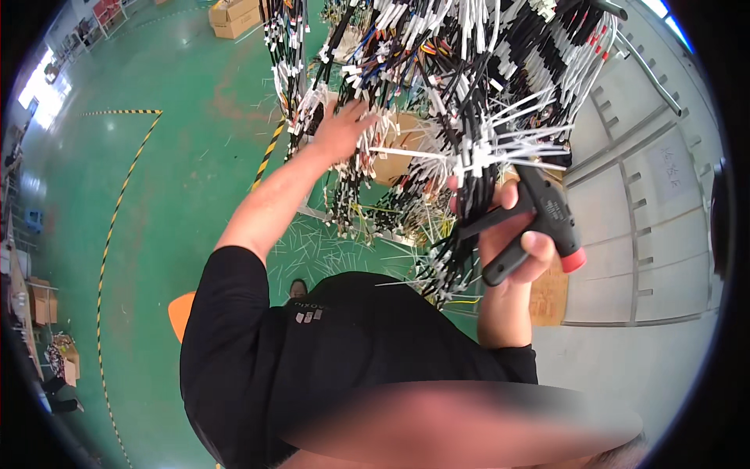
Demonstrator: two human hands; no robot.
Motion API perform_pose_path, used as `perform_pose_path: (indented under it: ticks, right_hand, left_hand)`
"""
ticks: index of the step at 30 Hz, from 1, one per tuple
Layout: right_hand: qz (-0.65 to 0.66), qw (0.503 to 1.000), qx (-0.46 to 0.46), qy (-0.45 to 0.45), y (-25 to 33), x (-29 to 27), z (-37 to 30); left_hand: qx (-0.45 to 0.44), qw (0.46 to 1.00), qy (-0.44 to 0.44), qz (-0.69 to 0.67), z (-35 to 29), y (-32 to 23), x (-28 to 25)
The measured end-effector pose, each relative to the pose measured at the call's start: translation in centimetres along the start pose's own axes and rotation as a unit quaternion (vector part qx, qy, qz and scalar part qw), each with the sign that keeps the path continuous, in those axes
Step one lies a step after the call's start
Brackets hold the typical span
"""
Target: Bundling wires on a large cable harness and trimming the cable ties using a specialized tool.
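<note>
With the left hand [341, 129] spread on the hanging wires [437, 86] and the right hand [512, 234] closed around a black tie gun [539, 223] just below them, many white ties [500, 152] already sat untrimmed.

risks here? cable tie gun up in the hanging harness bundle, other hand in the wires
1. The cable tie gun in the right hand sits tight against the wire bundles; its nose might nick a wire.
2. The left hand is buried among the wires and could snag.
3. Cut tie ends litter the green floor, a possible slip hazard.
</note>
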State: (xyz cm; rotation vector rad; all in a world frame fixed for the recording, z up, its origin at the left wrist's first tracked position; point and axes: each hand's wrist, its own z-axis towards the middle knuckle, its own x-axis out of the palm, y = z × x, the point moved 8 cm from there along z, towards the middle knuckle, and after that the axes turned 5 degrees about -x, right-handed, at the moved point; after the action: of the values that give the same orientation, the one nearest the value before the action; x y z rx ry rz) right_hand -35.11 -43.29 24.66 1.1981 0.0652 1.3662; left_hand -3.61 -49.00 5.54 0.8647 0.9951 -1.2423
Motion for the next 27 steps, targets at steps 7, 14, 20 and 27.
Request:
perform_pose_path:
  ticks: [7,14,20,27]
  right_hand:
    - [-0.027,0.999,-0.002,-0.045,-3.4,0.3,-1.1]
    - [-0.133,0.989,0.008,-0.059,-7.2,-1.1,-2.4]
    - [-0.085,0.996,0.03,0.029,-7.3,1.3,0.1]
    - [-0.049,0.997,0.016,0.051,-5.8,-4.1,-1.2]
  left_hand:
    - [-0.072,0.836,0.074,-0.539,-9.3,-8.3,-5.8]
    - [0.06,0.76,0.173,-0.623,-13.6,-15.4,-8.0]
    - [-0.053,0.634,0.094,-0.766,-14.3,-12.3,-12.0]
    - [-0.161,0.597,0.016,-0.785,-15.3,-5.1,-16.3]
